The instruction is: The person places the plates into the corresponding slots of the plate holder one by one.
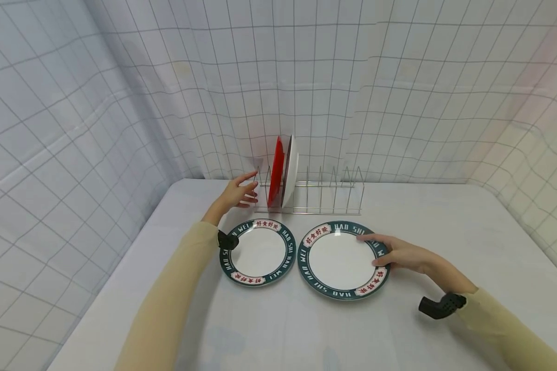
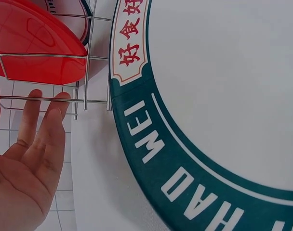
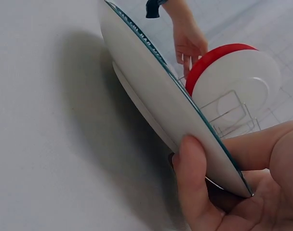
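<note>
A wire dish rack [image 1: 320, 213] holds a red plate [image 1: 276, 172] and a white plate [image 1: 291, 172], both on edge near its left end. My left hand [image 1: 239, 195] is at that end, fingers loosely spread; in the left wrist view its fingertips [image 2: 59, 98] meet the rack's end wire. The larger green-rimmed plate [image 1: 341, 257] is on the right, and my right hand [image 1: 406, 255] pinches its right rim. In the right wrist view the thumb and a finger straddle this plate's edge [image 3: 185, 103]. Whether it is lifted I cannot tell.
A smaller green-rimmed plate [image 1: 260, 252] lies flat beside the larger one, under my left wrist. The white table [image 1: 278, 330] runs back to a grid-patterned curtain [image 1: 390, 93] behind the rack and at both sides. Several wire slots stand right of the white plate.
</note>
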Available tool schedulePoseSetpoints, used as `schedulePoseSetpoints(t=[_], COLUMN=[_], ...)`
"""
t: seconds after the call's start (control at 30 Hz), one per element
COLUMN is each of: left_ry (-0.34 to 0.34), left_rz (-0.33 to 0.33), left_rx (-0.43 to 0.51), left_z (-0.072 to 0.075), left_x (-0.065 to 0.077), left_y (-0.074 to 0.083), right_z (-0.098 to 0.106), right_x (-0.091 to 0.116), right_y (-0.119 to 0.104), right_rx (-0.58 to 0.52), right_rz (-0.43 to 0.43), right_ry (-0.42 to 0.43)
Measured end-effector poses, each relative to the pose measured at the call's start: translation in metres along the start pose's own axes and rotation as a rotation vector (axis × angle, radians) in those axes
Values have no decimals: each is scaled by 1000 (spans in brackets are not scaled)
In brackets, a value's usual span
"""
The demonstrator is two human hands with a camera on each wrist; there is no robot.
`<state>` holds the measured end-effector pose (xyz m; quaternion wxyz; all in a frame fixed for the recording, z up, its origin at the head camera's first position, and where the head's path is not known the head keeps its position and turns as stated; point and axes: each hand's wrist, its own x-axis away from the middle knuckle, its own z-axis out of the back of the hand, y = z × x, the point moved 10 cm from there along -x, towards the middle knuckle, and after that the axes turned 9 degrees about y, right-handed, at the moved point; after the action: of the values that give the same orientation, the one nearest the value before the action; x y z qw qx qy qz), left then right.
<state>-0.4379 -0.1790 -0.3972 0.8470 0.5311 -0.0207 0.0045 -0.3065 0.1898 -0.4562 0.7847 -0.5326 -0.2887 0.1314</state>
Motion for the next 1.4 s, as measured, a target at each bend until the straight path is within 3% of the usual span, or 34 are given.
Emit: schedulePoseSetpoints(t=[0.5, 0.87, 1.17, 1.4], left_ry=[-4, 8, 15, 11], left_rz=[7, -1, -8, -14], left_rx=[0, -1, -7, -14], left_z=[0, 0, 0, -1], left_x=[3, 3, 4, 5], left_y=[-1, 0, 2, 2], right_z=[-2, -6, 2, 7], right_x=[13, 23, 27, 32], right_y=[-12, -26, -31, -38], right_rx=[1, -151, -228, -227], right_rz=[133, 239, 245, 260], right_ry=[47, 13, 108, 150])
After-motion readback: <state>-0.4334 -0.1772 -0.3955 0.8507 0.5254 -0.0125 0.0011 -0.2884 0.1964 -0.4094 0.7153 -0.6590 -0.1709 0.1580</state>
